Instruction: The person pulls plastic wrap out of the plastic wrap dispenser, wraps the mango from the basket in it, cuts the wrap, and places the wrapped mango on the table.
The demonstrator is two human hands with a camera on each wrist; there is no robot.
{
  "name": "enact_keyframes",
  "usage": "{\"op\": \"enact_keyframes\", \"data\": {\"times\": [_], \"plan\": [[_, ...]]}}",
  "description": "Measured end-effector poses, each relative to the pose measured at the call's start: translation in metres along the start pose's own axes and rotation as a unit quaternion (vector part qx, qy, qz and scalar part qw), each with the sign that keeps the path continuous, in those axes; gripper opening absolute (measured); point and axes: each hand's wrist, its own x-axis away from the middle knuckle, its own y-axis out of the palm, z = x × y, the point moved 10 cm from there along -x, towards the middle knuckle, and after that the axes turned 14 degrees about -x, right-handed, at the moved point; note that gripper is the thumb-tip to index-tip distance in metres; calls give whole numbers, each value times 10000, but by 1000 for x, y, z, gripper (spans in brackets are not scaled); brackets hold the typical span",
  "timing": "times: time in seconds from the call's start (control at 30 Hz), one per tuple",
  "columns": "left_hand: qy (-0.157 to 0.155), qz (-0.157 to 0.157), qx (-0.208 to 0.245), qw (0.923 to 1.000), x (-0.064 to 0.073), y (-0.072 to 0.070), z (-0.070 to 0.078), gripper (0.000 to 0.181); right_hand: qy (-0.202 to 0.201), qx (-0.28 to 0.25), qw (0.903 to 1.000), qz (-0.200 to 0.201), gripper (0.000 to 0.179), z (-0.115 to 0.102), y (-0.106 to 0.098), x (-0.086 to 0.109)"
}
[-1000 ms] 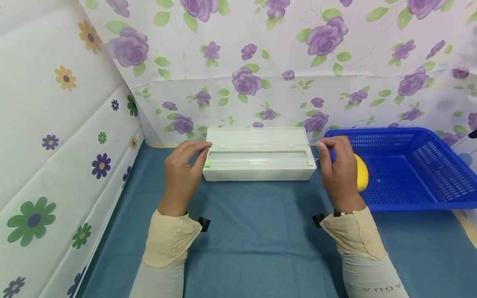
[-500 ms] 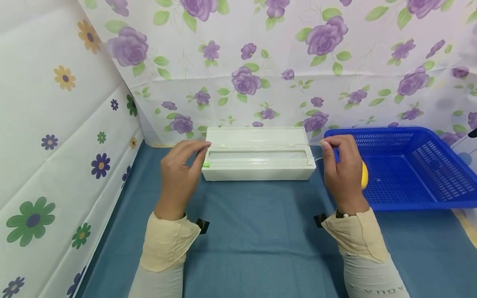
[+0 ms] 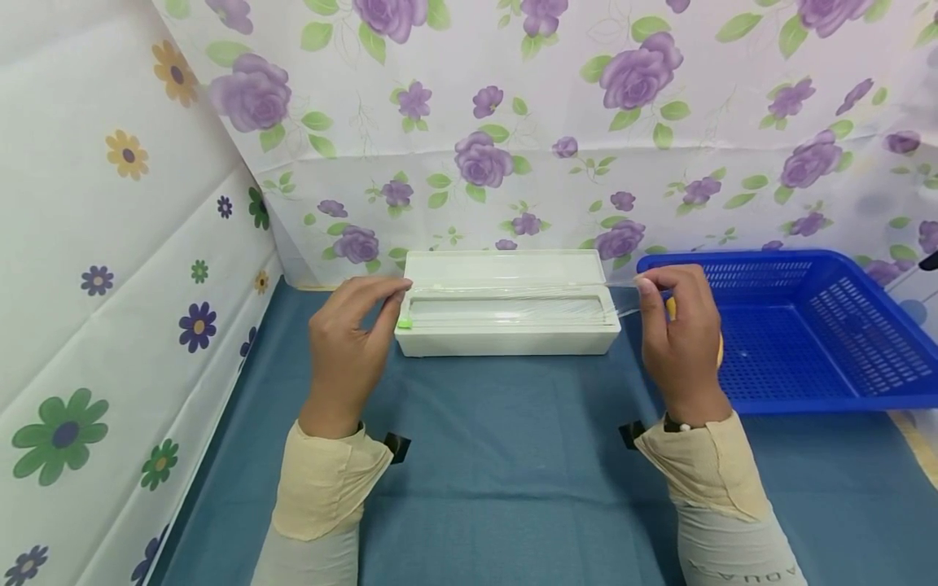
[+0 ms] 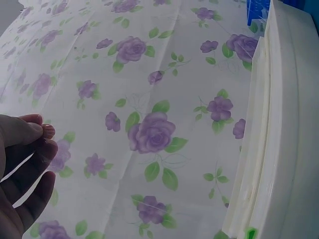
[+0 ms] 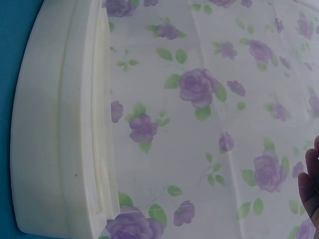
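A white cling film dispenser box [image 3: 506, 342] with its lid [image 3: 506, 267] raised stands at the back middle. Clear cling film [image 3: 579, 308] shows as thin shiny creases over the opening, stretching toward both hands. At the box's left end my left hand [image 3: 347, 350] pinches one side of the film between thumb and forefinger; the left wrist view shows that pinch too. Beyond the right end, my right hand [image 3: 681, 350] pinches the other side, a strand of film trailing below its fingertips. A small green slider [image 3: 405, 324] sits at the box's front left corner. The film's exact outline is too transparent to trace.
A blue plastic basket [image 3: 813, 403] stands on the right, close behind my right hand. A yellow rounded object [image 3: 721, 352] is mostly hidden by that hand. Blue-green cloth [image 3: 506, 456] covers the table; flowered sheets hang behind and at the left.
My right hand has moved a little to the right and my left hand slightly to the left, farther from each other. The box has stayed in place.
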Motion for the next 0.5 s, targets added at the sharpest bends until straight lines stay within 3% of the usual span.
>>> {"op": "enact_keyframes", "data": {"times": [0.5], "plan": [[65, 306, 152, 9994, -1, -9, 9, 14, -177, -129, 9997, 56, 22, -10, -7, -3]]}}
